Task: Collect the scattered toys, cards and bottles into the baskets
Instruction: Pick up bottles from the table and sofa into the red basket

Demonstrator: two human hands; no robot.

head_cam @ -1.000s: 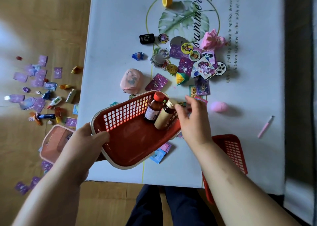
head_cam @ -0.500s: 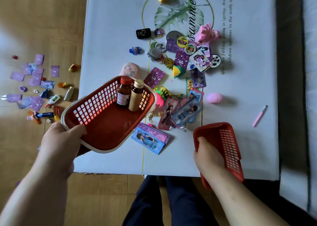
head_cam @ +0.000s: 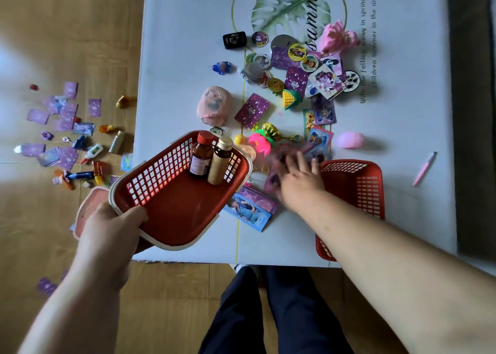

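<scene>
Your left hand (head_cam: 112, 227) grips the near corner of the tilted red basket (head_cam: 171, 214), and two bottles (head_cam: 200, 157) lean against its far wall. Your right hand (head_cam: 298, 176), blurred, is spread flat over the cards (head_cam: 251, 211) on the table (head_cam: 182, 31), just beside the second basket (head_cam: 357, 184), and perhaps touches them.

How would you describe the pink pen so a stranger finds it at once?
Find the white tablecloth with the leaf print. Look right of the red basket resting on it. The pink pen lies alone there, thin and slanted, unlike the rounded pink egg nearby.
</scene>
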